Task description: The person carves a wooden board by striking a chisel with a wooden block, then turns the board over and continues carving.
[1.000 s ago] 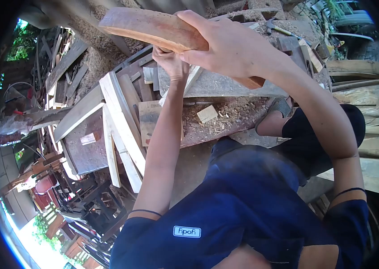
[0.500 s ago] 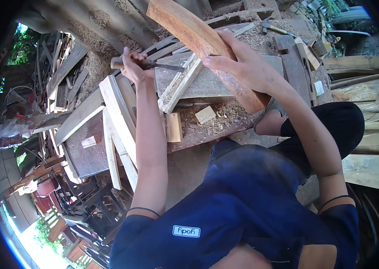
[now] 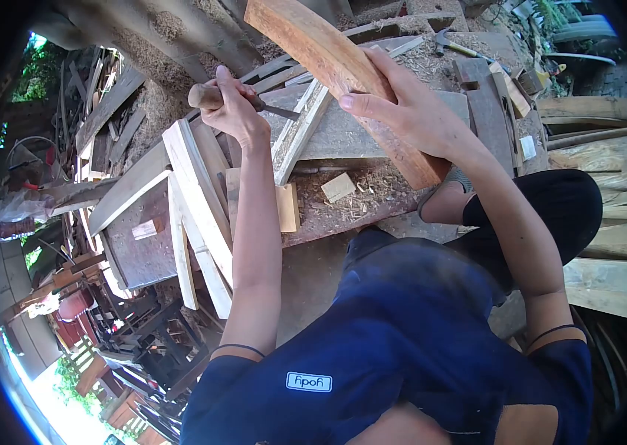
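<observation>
My left hand [image 3: 235, 111] is closed around the wooden handle [image 3: 204, 96] of a chisel. Its dark blade [image 3: 279, 112] points right, with the tip over or against a narrow pale strip of wood [image 3: 302, 130]; contact cannot be made out. In my right hand [image 3: 410, 111] is a thick, curved reddish-brown piece of wood [image 3: 321, 55], gripped near its middle with the thumb on the near side. The piece slants from the top of the view down to my knee. Under both lies a grey board [image 3: 362, 141] on the workbench.
Pale planks [image 3: 195, 185] lean at the bench's left side. A small wood block [image 3: 339, 188] lies among shavings near the front edge. A hammer [image 3: 462, 49] rests at the back right. My foot [image 3: 447, 204] is beside the bench, and stacked boards [image 3: 610, 222] are at the right.
My left hand has shifted slightly up and to the right, and the chisel is tilted more steeply, its tip a little further left. My right hand and the curved wood have barely moved.
</observation>
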Action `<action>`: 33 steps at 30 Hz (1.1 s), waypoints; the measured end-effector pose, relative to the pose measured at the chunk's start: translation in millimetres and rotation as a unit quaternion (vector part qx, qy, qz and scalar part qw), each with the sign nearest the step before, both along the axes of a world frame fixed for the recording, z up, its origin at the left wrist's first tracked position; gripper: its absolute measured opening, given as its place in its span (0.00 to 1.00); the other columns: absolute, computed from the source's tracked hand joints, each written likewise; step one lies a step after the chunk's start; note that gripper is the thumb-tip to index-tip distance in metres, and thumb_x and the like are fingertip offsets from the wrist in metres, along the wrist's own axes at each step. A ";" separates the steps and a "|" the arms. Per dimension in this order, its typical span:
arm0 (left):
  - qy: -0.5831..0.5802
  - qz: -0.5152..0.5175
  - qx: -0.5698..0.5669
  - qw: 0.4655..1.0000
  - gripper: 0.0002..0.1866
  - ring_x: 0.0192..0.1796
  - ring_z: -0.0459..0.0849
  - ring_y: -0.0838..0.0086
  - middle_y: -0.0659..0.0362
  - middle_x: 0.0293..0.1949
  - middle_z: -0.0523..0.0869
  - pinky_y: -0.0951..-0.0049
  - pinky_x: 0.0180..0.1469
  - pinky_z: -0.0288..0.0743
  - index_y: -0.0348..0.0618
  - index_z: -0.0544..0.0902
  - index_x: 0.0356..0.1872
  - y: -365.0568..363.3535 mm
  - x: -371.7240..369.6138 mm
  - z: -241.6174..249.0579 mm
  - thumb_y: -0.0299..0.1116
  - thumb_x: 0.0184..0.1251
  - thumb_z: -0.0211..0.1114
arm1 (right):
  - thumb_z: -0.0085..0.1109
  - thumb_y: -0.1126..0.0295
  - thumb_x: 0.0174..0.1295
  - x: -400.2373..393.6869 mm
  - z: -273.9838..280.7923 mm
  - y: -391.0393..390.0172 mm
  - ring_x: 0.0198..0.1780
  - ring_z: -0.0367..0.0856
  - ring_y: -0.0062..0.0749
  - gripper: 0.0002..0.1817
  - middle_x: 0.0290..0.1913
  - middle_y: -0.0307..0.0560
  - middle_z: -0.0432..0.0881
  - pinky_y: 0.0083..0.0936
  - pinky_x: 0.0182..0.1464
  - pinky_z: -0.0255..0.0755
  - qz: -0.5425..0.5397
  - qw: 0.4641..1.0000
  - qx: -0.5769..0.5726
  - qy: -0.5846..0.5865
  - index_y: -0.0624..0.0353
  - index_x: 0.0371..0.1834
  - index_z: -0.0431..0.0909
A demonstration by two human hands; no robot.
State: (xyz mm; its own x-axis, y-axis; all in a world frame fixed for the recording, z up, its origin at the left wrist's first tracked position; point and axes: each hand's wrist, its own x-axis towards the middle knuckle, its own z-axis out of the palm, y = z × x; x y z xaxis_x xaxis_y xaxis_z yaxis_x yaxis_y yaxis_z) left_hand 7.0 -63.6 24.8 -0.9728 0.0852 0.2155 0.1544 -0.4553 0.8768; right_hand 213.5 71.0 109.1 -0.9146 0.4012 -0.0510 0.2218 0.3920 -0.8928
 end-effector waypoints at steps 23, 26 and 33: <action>0.079 0.106 -0.088 0.987 0.17 0.22 0.75 0.80 0.64 0.19 0.76 0.76 0.29 0.71 0.45 0.71 0.24 16.1 -9.1 -28.1 0.36 0.67 0.71 | 0.63 0.43 0.61 -35.6 12.7 -4.3 0.53 0.83 0.44 0.43 0.53 0.59 0.82 0.36 0.56 0.75 0.038 0.998 0.036 0.027 0.59 0.72 0.63; 0.129 0.114 -0.138 0.975 0.14 0.35 0.78 0.75 0.60 0.31 0.80 0.68 0.43 0.72 0.42 0.74 0.29 26.0 6.2 -22.7 0.36 0.62 0.72 | 0.57 0.46 0.65 -46.8 102.0 2.1 0.40 0.86 0.47 0.43 0.48 0.68 0.83 0.38 0.46 0.80 0.161 0.986 -0.026 0.043 0.68 0.72 0.57; 0.077 0.003 -0.054 0.996 0.15 0.41 0.80 0.73 0.61 0.41 0.79 0.66 0.47 0.77 0.41 0.72 0.46 22.4 19.6 -36.6 0.38 0.67 0.66 | 0.63 0.47 0.62 -82.5 73.1 -29.8 0.40 0.88 0.53 0.37 0.40 0.59 0.87 0.43 0.47 0.81 0.153 0.935 0.312 -0.070 0.51 0.72 0.67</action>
State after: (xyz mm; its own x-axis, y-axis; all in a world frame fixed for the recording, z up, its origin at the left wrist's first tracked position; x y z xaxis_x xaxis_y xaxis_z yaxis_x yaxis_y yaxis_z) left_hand 26.6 -41.2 -11.8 -0.9295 0.1100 0.3521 0.2934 -0.3584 0.8863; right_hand 131.0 41.2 182.3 -0.9932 0.1141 -0.0227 0.1124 0.8912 -0.4394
